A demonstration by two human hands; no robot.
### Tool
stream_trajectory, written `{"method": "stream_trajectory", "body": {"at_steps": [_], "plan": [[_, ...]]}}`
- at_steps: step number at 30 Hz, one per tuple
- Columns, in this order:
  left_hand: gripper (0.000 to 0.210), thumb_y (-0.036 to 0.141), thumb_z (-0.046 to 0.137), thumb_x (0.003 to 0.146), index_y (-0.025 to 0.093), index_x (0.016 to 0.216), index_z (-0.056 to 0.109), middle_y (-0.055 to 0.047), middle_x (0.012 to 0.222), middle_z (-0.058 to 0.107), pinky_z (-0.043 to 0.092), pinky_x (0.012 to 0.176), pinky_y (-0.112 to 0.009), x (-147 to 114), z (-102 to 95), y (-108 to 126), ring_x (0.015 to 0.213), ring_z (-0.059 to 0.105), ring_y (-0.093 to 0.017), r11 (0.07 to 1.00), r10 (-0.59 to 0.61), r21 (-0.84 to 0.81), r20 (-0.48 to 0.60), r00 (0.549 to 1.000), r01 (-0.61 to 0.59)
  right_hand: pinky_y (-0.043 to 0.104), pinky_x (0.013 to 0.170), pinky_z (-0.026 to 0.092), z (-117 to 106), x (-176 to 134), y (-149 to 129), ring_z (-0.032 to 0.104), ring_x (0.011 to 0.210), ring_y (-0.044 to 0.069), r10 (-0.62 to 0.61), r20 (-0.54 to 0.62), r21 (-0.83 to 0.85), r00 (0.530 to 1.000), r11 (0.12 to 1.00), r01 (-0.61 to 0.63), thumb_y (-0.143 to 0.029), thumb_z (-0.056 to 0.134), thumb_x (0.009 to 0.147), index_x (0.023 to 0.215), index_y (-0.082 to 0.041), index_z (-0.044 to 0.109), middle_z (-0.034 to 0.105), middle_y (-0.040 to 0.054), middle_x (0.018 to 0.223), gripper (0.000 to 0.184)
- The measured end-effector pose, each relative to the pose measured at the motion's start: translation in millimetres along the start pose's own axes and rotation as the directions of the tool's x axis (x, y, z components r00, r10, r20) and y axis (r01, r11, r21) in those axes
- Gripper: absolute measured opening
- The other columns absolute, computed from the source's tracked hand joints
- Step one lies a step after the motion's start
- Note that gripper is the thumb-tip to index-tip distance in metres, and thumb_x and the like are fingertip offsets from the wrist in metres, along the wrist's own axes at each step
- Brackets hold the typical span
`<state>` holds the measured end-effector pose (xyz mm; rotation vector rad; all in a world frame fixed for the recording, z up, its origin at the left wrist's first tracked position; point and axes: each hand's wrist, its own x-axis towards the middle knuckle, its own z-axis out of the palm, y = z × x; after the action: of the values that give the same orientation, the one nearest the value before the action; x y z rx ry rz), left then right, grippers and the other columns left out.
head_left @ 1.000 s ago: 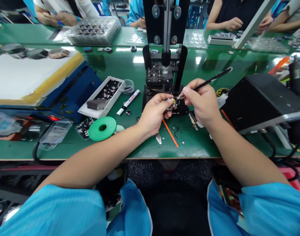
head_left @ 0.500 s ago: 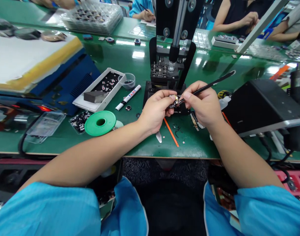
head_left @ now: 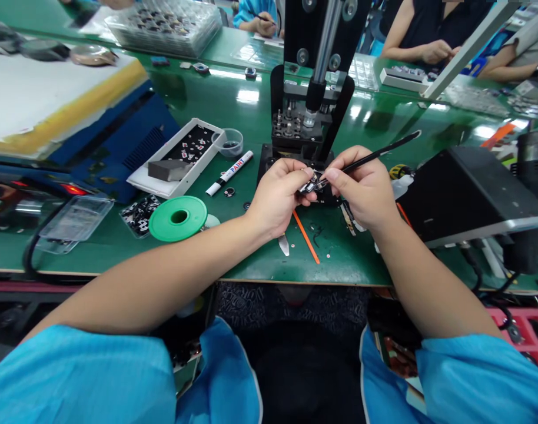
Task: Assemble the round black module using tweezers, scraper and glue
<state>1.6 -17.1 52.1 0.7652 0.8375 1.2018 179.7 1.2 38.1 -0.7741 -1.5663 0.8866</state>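
Over the base of a black press [head_left: 295, 132], my left hand [head_left: 275, 197] pinches a small dark electronic part [head_left: 309, 185] with shiny metal bits between thumb and fingers. In my right hand [head_left: 361, 191] is a pair of slim black tweezers [head_left: 384, 149], held like a pen. Their back end slants up to the right, and their tips meet the small part, partly hidden by my fingers. Below the hands lie an orange stick [head_left: 306, 237] and a pointed metal blade [head_left: 284, 245].
A green spool [head_left: 178, 218], a paint marker [head_left: 230, 173], a white tray [head_left: 174, 158] and a clear cup [head_left: 228, 143] stand left. A blue machine [head_left: 105, 126] is farther left, a black box [head_left: 476, 191] right. Co-workers' hands [head_left: 437, 52] show across the bench.
The small part has been turned in my left hand, so its dark side with metal bits shows now instead of a gold-coloured round edge. The tweezers have stayed at it.
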Motion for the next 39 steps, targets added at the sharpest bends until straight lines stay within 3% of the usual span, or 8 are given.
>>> {"method": "stream_trajectory", "body": {"at_steps": [16, 23, 32, 39], "plan": [[0.012, 0.007, 0.070, 0.098, 0.017, 0.094, 0.064, 0.005, 0.079, 0.064, 0.043, 0.050, -0.019, 0.2, 0.1, -2.5, 0.054, 0.060, -0.005, 0.999, 0.018, 0.043, -0.025, 1.000, -0.016, 0.028, 0.058, 0.051, -2.5, 0.3, 0.4, 0.057, 0.061, 0.010, 0.016, 0.000, -0.038, 1.000, 0.999, -0.016, -0.064, 0.097, 0.088, 0.092, -0.026, 0.070, 0.066, -0.0050, 0.079, 0.046], [0.014, 0.006, 0.068, 0.099, 0.017, 0.095, 0.062, 0.006, 0.076, 0.064, 0.043, 0.049, -0.019, 0.1, 1.6, -1.4, 0.051, 0.061, -0.006, 0.999, 0.020, 0.049, -0.032, 0.999, -0.019, 0.032, 0.069, 0.054, -4.1, -2.8, -1.8, 0.065, 0.074, 0.014, -0.066, 0.011, -0.153, 0.998, 0.986, 0.067, -0.055, 0.091, 0.097, 0.094, -0.026, 0.073, 0.072, -0.0017, 0.089, 0.034], [0.018, 0.003, 0.066, 0.102, 0.018, 0.095, 0.057, 0.007, 0.073, 0.064, 0.049, 0.051, -0.019, 0.9, 1.8, -3.0, 0.054, 0.066, -0.007, 1.000, 0.011, 0.005, -0.030, 0.999, -0.011, 0.034, 0.069, 0.055, -2.5, -5.3, -5.3, 0.069, 0.080, 0.017, -0.253, 0.038, -0.393, 0.967, 0.886, 0.248, -0.051, 0.081, 0.104, 0.094, -0.026, 0.075, 0.075, -0.0005, 0.088, 0.027], [0.017, 0.007, 0.067, 0.102, 0.018, 0.094, 0.058, 0.006, 0.073, 0.065, 0.048, 0.050, -0.018, 0.0, 1.8, -2.4, 0.052, 0.065, -0.007, 1.000, -0.013, 0.005, -0.019, 1.000, 0.013, 0.037, 0.070, 0.056, -0.2, -3.6, -6.9, 0.068, 0.080, 0.019, -0.286, 0.036, -0.399, 0.958, 0.875, 0.276, -0.049, 0.080, 0.105, 0.090, -0.028, 0.076, 0.075, 0.0005, 0.087, 0.026]]}}
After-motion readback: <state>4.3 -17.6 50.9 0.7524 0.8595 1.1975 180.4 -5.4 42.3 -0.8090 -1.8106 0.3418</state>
